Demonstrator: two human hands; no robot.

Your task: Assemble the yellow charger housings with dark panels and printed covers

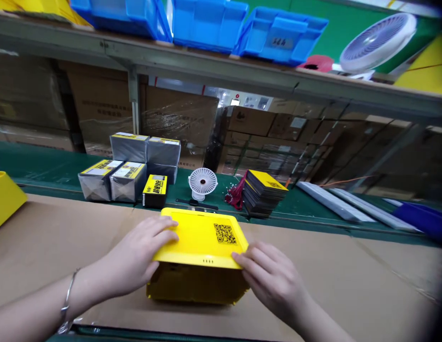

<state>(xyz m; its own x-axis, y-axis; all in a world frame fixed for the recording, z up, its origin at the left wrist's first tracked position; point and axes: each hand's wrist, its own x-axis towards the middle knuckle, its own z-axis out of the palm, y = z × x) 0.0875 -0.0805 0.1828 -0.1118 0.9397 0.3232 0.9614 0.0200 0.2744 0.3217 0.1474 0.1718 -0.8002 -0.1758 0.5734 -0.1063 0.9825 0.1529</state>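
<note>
In front of me a yellow plastic panel with a printed QR code (pixel 201 237) lies tilted above a yellow plastic housing (pixel 197 285). The housing's near side shows a dark, hollow-looking face on the cardboard. My left hand (pixel 145 249) grips the panel's left edge, fingers over the top and thumb below. At the panel's near right corner, my right hand (pixel 270 273) pinches the edge between thumb and fingers. How the panel meets the housing at the back is hidden.
Behind stand a small white fan (pixel 202 184), wrapped box stacks (pixel 130 180), a yellow-black box (pixel 155 191) and a stack of yellow-topped cards with red cords (pixel 263 194). Blue bins (pixel 208 23) line the shelf above. A yellow piece (pixel 7 197) sits at far left.
</note>
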